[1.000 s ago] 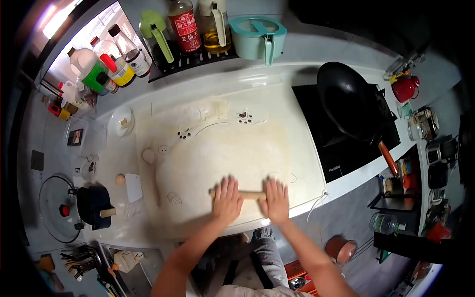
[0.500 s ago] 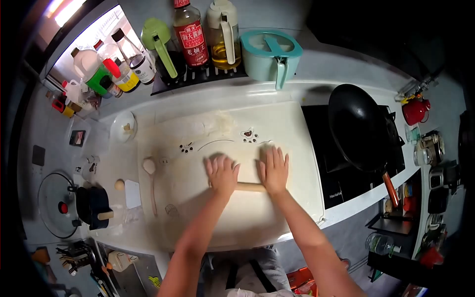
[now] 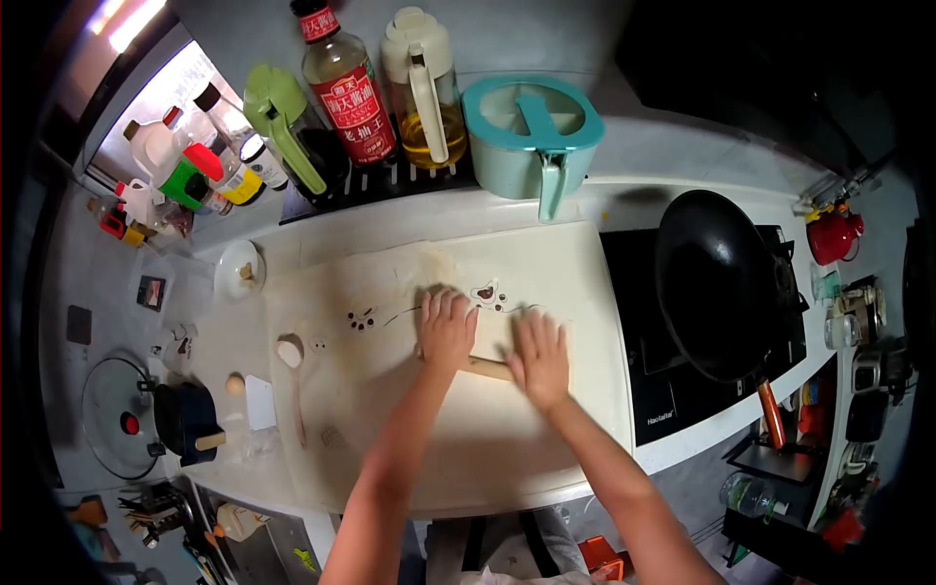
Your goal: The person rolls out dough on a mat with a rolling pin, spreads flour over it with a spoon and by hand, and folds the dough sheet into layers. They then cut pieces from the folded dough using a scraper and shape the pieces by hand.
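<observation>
A thin, pale sheet of dough [image 3: 468,429] is spread over the light mat [image 3: 575,263] on the counter. On it lies a wooden rolling pin [image 3: 489,369], visible between my two hands. My left hand [image 3: 448,329] rests flat over the pin's left end, fingers stretched forward. Over its right end lies my right hand [image 3: 541,356], its fingers spread and slightly blurred. The palms cover both ends of the pin. A wooden spoon [image 3: 296,385] with white powder in its bowl is on the mat's left part.
A black wok [image 3: 712,283] sits on the cooktop [image 3: 634,341] at the right. Bottles and a teal lidded container [image 3: 534,146] stand along the back. To the left are a small white dish [image 3: 239,271], an egg [image 3: 235,385], a white scraper [image 3: 260,403] and a dark pot [image 3: 185,419].
Both hands and the rolling pin have moved forward over the dough, away from the counter's front edge. The camera view has shifted, and the back bottles look larger.
</observation>
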